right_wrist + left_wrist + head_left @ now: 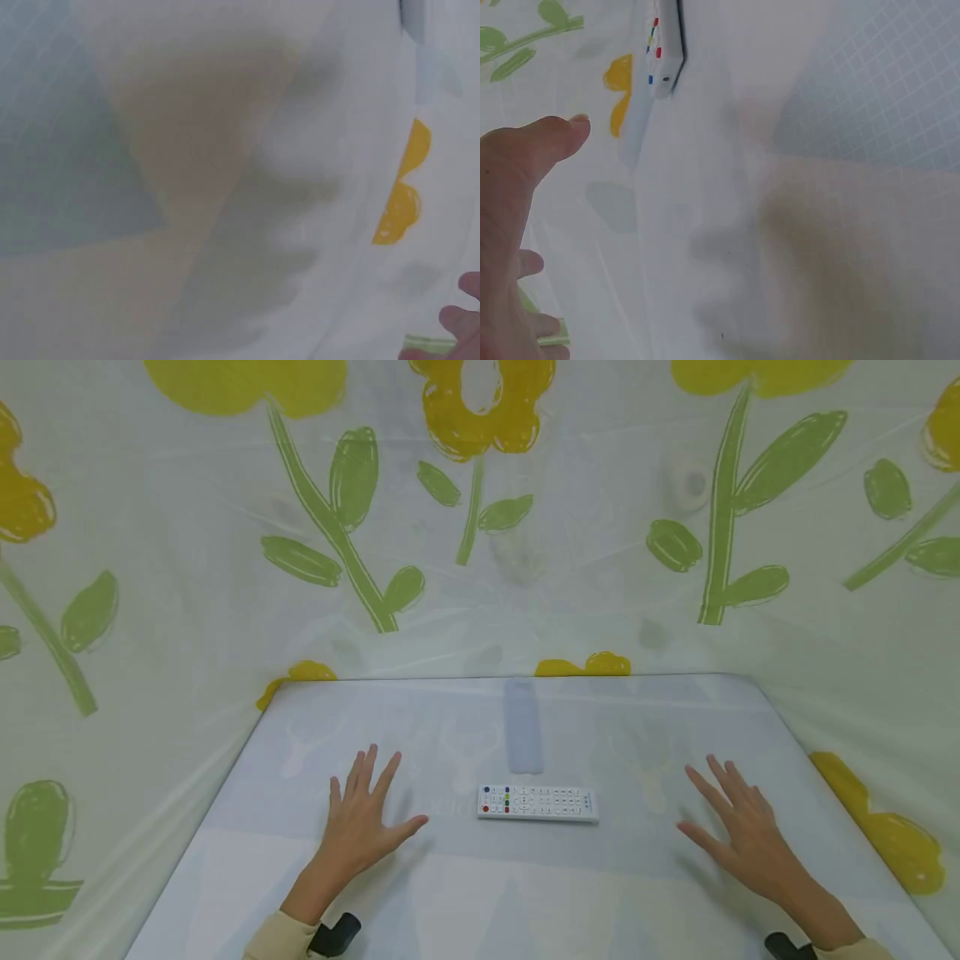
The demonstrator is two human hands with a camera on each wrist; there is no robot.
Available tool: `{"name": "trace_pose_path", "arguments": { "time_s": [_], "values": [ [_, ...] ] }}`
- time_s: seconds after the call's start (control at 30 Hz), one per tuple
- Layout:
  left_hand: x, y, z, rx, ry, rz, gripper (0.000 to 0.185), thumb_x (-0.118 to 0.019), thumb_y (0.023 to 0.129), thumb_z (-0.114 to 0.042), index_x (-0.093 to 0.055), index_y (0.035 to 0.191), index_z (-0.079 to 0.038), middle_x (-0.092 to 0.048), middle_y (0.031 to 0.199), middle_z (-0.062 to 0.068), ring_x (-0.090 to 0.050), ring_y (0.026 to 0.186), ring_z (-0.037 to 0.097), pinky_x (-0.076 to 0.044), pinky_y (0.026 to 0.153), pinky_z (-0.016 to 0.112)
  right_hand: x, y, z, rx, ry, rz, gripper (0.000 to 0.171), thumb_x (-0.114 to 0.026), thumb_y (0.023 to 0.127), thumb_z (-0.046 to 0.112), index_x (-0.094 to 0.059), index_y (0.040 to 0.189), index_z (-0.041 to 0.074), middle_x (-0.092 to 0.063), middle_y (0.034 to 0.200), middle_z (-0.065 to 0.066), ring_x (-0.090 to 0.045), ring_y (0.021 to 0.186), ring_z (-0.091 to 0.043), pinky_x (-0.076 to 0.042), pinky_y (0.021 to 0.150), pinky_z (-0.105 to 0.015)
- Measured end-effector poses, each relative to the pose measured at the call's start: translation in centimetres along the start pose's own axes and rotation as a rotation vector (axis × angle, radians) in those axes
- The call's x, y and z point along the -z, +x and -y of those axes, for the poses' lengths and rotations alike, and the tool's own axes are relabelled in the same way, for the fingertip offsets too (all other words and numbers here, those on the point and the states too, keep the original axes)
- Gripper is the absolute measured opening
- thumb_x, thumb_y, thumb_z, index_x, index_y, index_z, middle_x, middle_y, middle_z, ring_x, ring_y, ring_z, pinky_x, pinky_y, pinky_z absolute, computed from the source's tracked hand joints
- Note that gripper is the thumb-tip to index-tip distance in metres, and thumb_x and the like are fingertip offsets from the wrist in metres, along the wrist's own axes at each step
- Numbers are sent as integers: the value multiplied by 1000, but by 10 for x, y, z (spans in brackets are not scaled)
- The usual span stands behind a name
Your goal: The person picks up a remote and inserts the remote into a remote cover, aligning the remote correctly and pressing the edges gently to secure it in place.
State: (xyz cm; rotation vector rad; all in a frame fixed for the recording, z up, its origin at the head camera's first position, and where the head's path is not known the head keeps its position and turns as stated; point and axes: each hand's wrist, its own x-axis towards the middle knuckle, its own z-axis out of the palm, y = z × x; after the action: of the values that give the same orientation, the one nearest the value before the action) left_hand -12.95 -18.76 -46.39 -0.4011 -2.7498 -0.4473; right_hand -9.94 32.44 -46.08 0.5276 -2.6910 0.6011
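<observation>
Remote [537,802] untouched between your two open hands, nothing picked up yet.

It lies flat and face up on the surface [525,893], just right of your left hand [365,825] and well apart from your right hand [738,827]. Both hands are spread, fingers straight, and neither grip has hold of anything; whether the palms rest on the surface or hover over it, you cannot tell from here. The remote's long axis runs left to right across your view, with the end bearing the red and coloured buttons towards your left hand and the plain end towards your right. You look to be at the very start, before any reach. The likely next move is to bring one hand over the remote and close fingers and thumb across its narrow width, the left being nearer.
</observation>
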Motion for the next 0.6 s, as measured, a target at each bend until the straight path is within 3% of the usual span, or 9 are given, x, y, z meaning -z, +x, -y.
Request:
{"name": "trace_pose_path", "arguments": {
  "time_s": [0.13, 0.27, 0.4, 0.5, 0.6],
  "values": [
    [-2, 1, -2, -6, -98, -14, 93, -76, 71, -53, -36, 146, -14, -29, 148, 21, -31, 132, 41, -32, 93, 70, -1, 4, 5, -45, 110, 14, 77, -74, 81, 22, -34, 148, 18, -26, 151, -20, -18, 138, -41, -21, 93, -75],
    [-5, 3, -7, 31, -217, 36, 89, -78, 73, -46, -36, 146, -17, -33, 147, 16, -36, 130, 36, -42, 90, 61, -4, 8, 11, -86, 192, 40, 75, -74, 82, 20, -36, 146, 20, -34, 144, -19, -31, 129, -41, -33, 87, -68],
    [-8, 7, -13, 31, -349, 71, 82, -80, 74, -33, -39, 143, -15, -37, 145, 12, -36, 131, 31, -42, 96, 54, -9, 13, 19, -67, 190, 28, 71, -76, 80, 20, -42, 142, 17, -44, 137, -10, -40, 124, -22, -44, 88, -42],
    [-11, 12, -18, 9, -428, 82, 79, -81, 75, -26, -42, 141, -14, -41, 142, 9, -37, 131, 27, -39, 102, 49, -15, 17, 24, -53, 206, 9, 67, -78, 78, 18, -47, 138, 15, -49, 131, -5, -43, 117, -8, -47, 82, -23],
    [-15, 16, -24, 4, -489, 99, 77, -82, 74, -21, -43, 140, -13, -43, 140, 6, -39, 130, 23, -42, 100, 47, -21, 19, 28, -47, 262, 4, 65, -79, 77, 15, -49, 135, 13, -50, 129, -4, -46, 113, -9, -50, 81, -20]
  ]
}}
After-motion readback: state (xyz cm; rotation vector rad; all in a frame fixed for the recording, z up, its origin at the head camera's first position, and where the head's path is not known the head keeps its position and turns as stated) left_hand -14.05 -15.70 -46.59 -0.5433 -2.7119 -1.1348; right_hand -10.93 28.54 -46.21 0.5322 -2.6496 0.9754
